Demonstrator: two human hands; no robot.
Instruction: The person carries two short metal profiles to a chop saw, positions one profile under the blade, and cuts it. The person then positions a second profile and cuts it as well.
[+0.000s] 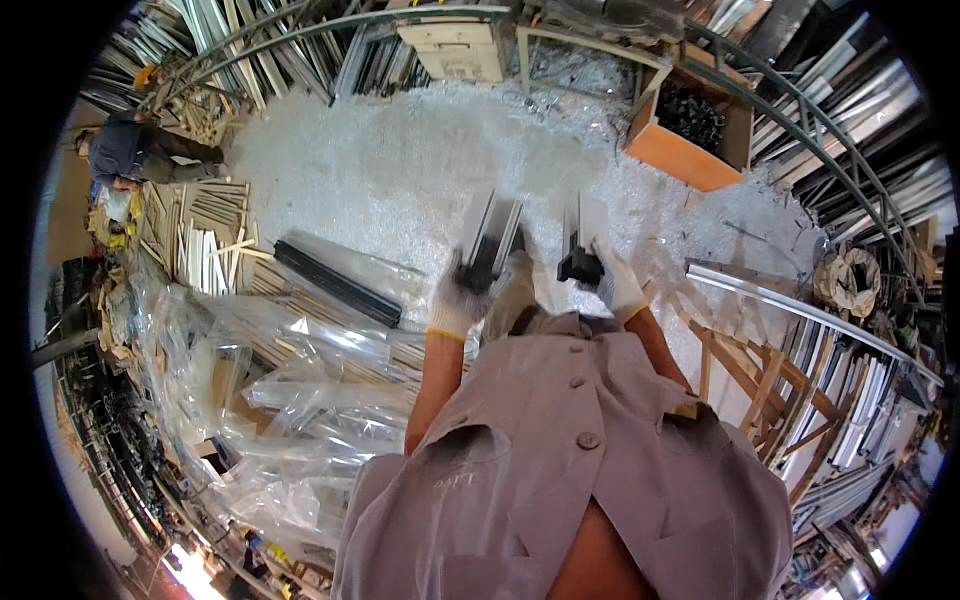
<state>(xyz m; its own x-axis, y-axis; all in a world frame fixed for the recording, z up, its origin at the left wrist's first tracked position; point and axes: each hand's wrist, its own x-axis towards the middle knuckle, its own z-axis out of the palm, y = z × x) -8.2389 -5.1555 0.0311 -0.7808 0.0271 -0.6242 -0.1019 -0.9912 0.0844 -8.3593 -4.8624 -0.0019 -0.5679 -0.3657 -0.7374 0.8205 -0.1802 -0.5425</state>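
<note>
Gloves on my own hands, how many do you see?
2: one on your left hand, holding a dark-ended piece; one on your right hand, holding another dark-ended piece.

Head view: wide fisheye, left unit of a head-worn pair, facing steeply downward.
The lens sits above the wearer's shirt [470, 515], which is nearest and fills the lower centre. The left hand [462, 300] and right hand [619, 285] lie farther out, near mid-frame; the floor [370, 150] extends beyond them to a drawer cabinet [455, 50] at the far top edge. The picture is upright and unmirrored; its rounded field ends in a black border.
</note>
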